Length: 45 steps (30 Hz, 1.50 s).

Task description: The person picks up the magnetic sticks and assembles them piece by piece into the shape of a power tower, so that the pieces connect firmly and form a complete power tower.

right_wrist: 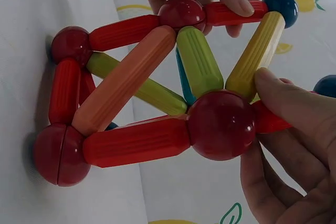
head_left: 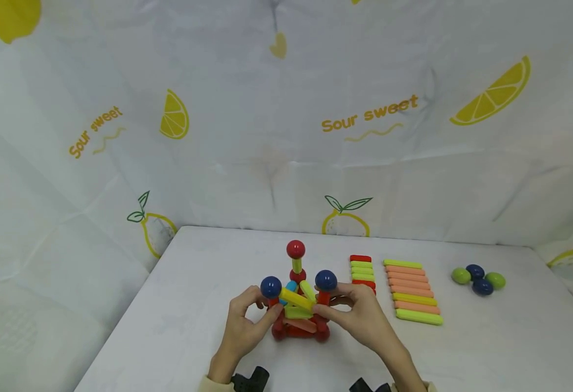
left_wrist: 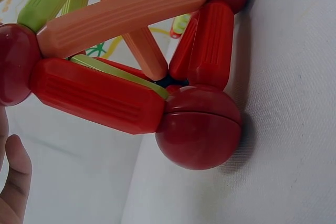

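A toy frame of magnetic sticks and balls stands on the table, with red balls (head_left: 322, 333) at its base. My left hand (head_left: 247, 324) pinches a red upright stick (right_wrist: 231, 13) below the left blue ball (head_left: 271, 287). From that ball a yellow stick (head_left: 297, 299) slants down to a red ball (right_wrist: 221, 125) on the right. My right hand (head_left: 359, 316) has its thumb on the yellow stick's lower end, its fingers around the red stick (right_wrist: 270, 118) under the right blue ball (head_left: 326, 280). Part of the left hand (left_wrist: 16, 177) shows at the left wrist view's edge.
To the right lie a short row of red and lime sticks (head_left: 362, 270) and a longer row of orange, yellow and lime sticks (head_left: 411, 284). Beyond them are loose green and blue balls (head_left: 482, 287). A printed cloth (head_left: 247, 185) hangs behind the table (head_left: 168, 337).
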### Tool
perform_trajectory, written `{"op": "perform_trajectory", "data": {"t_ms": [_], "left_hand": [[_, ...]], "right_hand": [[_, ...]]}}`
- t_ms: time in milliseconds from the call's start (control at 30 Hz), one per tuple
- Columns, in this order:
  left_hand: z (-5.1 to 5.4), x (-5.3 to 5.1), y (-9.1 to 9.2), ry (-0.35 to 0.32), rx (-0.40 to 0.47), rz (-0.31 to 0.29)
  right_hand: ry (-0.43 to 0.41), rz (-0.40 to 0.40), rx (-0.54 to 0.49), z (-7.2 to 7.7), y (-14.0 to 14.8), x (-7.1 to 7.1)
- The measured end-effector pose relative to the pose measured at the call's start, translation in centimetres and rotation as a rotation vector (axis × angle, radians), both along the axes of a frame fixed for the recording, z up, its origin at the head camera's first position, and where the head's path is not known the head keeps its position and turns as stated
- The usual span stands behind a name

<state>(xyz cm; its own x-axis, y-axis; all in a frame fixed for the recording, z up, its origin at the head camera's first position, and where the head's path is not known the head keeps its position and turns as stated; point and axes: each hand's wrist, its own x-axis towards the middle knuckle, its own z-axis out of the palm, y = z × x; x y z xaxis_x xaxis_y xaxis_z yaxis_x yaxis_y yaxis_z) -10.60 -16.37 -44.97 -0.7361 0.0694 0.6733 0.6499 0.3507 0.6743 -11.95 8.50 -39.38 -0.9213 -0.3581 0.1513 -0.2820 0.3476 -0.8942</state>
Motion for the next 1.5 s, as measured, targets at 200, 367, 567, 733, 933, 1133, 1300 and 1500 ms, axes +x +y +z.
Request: {"op": "perform_trajectory", "data": {"t_ms": [200, 367, 567, 733, 933, 1133, 1300, 1500], "left_hand": [[-0.1, -0.1, 0.0, 0.014, -0.002, 0.002], [-0.1, 0.0, 0.0, 0.007, -0.005, 0.008], [-0.1, 0.1, 0.1, 0.005, -0.005, 0.011], [-0.2, 0.0, 0.1, 0.003, -0.006, 0.001], [-0.7, 0.0, 0.2, 0.005, -0.025, -0.017], [-1.4, -0.1, 0.4, -0.022, -0.029, -0.003], [-2.3, 0.0, 0.9, -0.117, -0.082, 0.013], [-3.3, -0.1, 1.3, -0.129, -0.093, -0.022]], "right_hand": [[0.01, 0.024, 0.019, -0.1, 0.0, 0.0], [0.017, 0.048, -0.004, -0.1, 0.2, 0.0], [0.007, 0.056, -0.014, -0.2, 0.3, -0.1], [-0.007, 0.043, -0.001, -0.3, 0.2, -0.2], [0.014, 0.071, 0.037, -0.4, 0.3, -0.2], [0.088, 0.094, 0.102, 0.0, 1.8, -0.2], [0.107, 0.041, 0.182, 0.2, 4.5, -0.2], [0.111, -0.084, 0.333, -0.2, 8.9, -0.3]]}}
